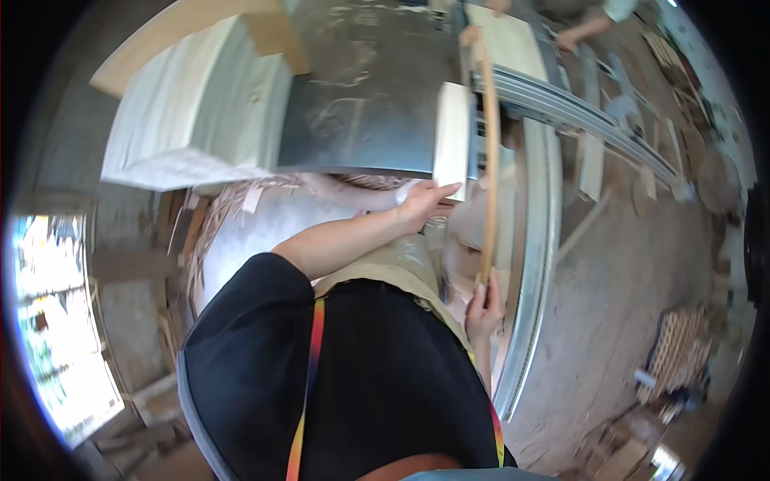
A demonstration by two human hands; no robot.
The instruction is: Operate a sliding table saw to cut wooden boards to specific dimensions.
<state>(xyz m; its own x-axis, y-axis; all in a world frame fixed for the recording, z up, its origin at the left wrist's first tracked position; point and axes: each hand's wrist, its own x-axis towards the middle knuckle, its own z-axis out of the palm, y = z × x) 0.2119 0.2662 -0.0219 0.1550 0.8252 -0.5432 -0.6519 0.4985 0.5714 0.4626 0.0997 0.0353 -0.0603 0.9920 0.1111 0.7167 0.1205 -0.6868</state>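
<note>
My left hand point(425, 204) is closed at the near end of a short pale wooden board point(451, 136), which lies over the right edge of a dark metal machine table point(353, 132). A long, thin, orange-brown wooden strip point(491, 160) runs away from me just right of that board. Its near end sits in my right hand point(485, 309), fingers wrapped round it, low beside the metal rail. At the far end of the strip, a hand of another person point(471, 34) shows, partly blurred.
A stack of pale boards point(188, 120) stands on the table's left. Metal rails point(593, 112) cross to the right, with a long sliding rail point(541, 264) beside my right hand. A co-worker's arm point(589, 30) reaches in at the far right. Wood pieces point(674, 353) are piled on the floor.
</note>
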